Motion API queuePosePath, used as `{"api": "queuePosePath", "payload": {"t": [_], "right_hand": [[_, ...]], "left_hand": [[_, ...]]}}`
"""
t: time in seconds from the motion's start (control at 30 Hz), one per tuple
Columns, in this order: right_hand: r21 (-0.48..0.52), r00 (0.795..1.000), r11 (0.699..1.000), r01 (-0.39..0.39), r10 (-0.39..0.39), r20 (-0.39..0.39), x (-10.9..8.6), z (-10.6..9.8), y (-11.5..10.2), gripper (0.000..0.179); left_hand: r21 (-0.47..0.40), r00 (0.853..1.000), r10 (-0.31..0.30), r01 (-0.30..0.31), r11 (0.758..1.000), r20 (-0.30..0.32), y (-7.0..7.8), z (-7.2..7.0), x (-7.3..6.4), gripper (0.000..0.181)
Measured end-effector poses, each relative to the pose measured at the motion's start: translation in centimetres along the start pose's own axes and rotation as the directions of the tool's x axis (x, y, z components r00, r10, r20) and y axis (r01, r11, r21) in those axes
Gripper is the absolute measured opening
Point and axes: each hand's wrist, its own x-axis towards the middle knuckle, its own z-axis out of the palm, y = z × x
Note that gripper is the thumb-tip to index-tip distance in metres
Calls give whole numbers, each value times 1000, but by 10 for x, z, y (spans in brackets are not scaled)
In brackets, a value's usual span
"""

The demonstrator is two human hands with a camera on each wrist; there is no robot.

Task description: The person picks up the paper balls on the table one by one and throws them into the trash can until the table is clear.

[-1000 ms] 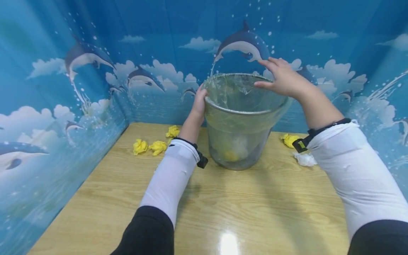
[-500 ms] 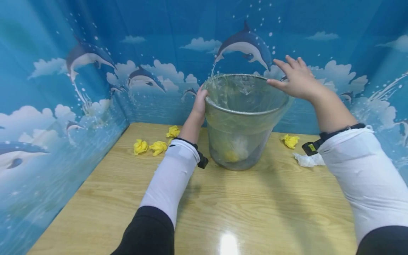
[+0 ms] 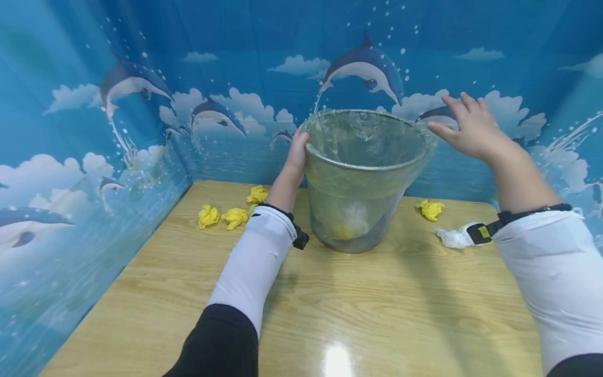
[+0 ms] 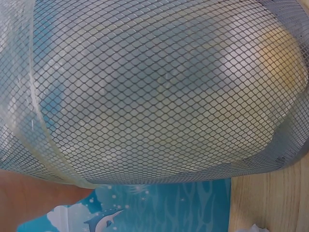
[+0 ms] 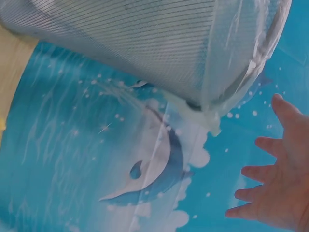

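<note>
A mesh wastebasket (image 3: 358,209) lined with a clear plastic bag (image 3: 372,131) stands upright on the table, with yellow and white crumpled paper visible through its side. At its left rim, my left hand (image 3: 297,149) holds the basket; most of its fingers are hidden behind the side. In the left wrist view, a digit (image 4: 43,195) lies against the mesh by the bag's folded edge. My right hand (image 3: 473,128) hangs in the air to the right of the rim, fingers spread, touching nothing. The right wrist view also shows it apart from the basket.
Several yellow paper balls (image 3: 234,218) lie on the table left of the basket. To its right are another yellow ball (image 3: 430,209) and white crumpled paper (image 3: 452,238), partly behind the right wrist camera. A dolphin-print curtain (image 3: 226,63) surrounds the wooden table (image 3: 348,293).
My right hand has moved right, from above the basket's right rim to beyond it, fingers spread. My left hand and the basket have hardly moved.
</note>
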Motion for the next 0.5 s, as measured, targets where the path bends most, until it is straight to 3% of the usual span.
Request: {"api": "queuePosePath", "payload": {"t": [0.5], "right_hand": [[33,995,995,-96,97,-28,-23,15,54,82]], "left_hand": [[1,1000,-3,3,1000,-2,0,0,0,70]]}}
